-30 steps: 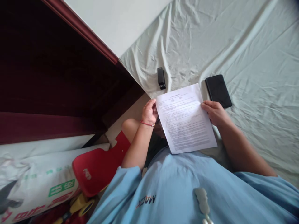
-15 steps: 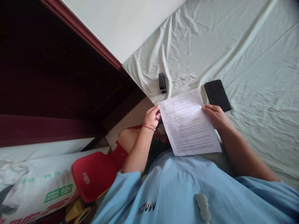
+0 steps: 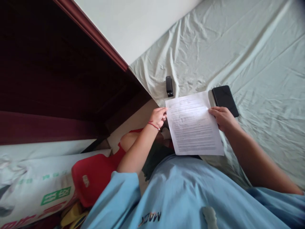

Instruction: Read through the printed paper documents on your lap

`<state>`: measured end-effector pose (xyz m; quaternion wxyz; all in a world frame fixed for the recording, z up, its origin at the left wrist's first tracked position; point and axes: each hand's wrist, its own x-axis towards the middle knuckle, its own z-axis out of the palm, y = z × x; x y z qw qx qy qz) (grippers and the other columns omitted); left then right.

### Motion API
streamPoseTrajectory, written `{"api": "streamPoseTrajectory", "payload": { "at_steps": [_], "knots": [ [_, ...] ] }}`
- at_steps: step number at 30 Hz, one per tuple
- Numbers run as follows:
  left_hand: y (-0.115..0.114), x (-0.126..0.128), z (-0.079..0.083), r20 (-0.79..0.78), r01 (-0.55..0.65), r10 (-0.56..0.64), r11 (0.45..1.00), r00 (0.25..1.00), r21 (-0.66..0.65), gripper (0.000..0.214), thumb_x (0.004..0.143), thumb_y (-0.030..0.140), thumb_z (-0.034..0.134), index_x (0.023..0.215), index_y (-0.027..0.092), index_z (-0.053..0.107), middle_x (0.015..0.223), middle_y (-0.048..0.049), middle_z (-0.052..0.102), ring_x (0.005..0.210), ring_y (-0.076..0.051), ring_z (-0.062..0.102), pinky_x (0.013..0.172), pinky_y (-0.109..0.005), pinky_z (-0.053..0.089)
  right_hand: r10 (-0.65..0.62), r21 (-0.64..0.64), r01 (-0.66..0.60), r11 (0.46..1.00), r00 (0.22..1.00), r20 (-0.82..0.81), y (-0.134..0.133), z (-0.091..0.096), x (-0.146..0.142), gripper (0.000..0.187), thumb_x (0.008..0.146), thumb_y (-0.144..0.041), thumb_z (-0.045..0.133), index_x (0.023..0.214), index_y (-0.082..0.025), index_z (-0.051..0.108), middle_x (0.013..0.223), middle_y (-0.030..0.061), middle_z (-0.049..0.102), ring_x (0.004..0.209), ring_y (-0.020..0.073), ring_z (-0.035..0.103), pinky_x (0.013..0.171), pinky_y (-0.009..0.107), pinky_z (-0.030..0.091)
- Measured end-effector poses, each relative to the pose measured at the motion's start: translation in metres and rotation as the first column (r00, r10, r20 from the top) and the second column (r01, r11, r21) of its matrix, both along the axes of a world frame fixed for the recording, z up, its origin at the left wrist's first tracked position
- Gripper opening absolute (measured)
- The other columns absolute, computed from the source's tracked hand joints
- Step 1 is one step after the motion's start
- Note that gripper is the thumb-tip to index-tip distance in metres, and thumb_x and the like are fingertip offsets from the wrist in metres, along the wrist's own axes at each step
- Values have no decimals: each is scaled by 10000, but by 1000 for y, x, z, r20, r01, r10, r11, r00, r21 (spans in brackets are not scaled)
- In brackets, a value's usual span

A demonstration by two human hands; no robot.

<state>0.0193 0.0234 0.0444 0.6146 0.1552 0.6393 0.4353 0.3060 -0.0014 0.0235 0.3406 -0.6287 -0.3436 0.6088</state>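
- Far left of the left hand's grip and lower in the view, a white sack lies with green and red print on it.
- Nearer that grip, still left and below, is a red chair, partly hidden by the blue sleeve.
- The left arm slants up and rightward from its sleeve, with a red bracelet around the wrist just below the grip.
- The left hand pinches the left edge of the paper near its upper corner; one digit points along toward the sheet and the other fingers curl in beneath.
- Above and slightly right of the left grip, apart from it, a black stapler lies on the bed cover.
- The printed paper spans the space between the two grips, most of it hanging below them toward the blue shirt.
- The right hand pinches the paper's right edge in its upper part, thumb on the printed face, fingers bent.
- Just above the right hand lies a black phone.
- The right arm slants down and rightward from its grip, over the pale bed cover.
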Motion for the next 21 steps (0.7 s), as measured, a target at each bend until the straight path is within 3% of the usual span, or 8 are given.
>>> {"api": "streamPoseTrajectory", "payload": {
  "at_steps": [6, 12, 15, 21],
  "knots": [
    [24, 1, -3, -88, -4, -2, 998, 996, -64, 357, 772, -17, 750, 558, 145, 515, 470, 57, 445, 359, -6, 308, 403, -160, 126, -31, 10, 31, 999, 999, 38, 23, -5, -7, 174, 713, -341, 758, 680, -230, 628, 564, 15, 565, 475, 168, 502, 424, 309, 360],
    [31, -2, -7, -60, -14, 13, 1000, 998, -4, 291, 785, 20, 797, 644, 143, 574, 497, 64, 478, 357, 0, 302, 402, -153, 136, 0, 16, -1, 1000, 998, 56, 34, -9, -11, 237, 704, -374, 806, 674, -234, 617, 578, 23, 571, 481, 177, 509, 414, 316, 345],
    [34, -3, -9, -66, -7, 5, 1000, 998, -22, 321, 740, 29, 843, 658, 154, 560, 499, 67, 474, 359, -1, 306, 411, -152, 131, 34, 49, -39, 998, 995, 89, 39, -15, -9, 296, 706, -416, 834, 667, -241, 598, 569, 27, 569, 490, 182, 511, 413, 314, 334],
    [42, -2, -11, -141, 23, -29, 999, 990, -38, 318, 735, -10, 777, 605, 151, 536, 465, 62, 439, 368, -14, 304, 428, -176, 122, 86, 193, -116, 974, 983, 161, 45, -30, -4, 288, 809, -394, 752, 662, -253, 548, 528, 6, 488, 461, 153, 427, 432, 312, 275]
  ]
}}
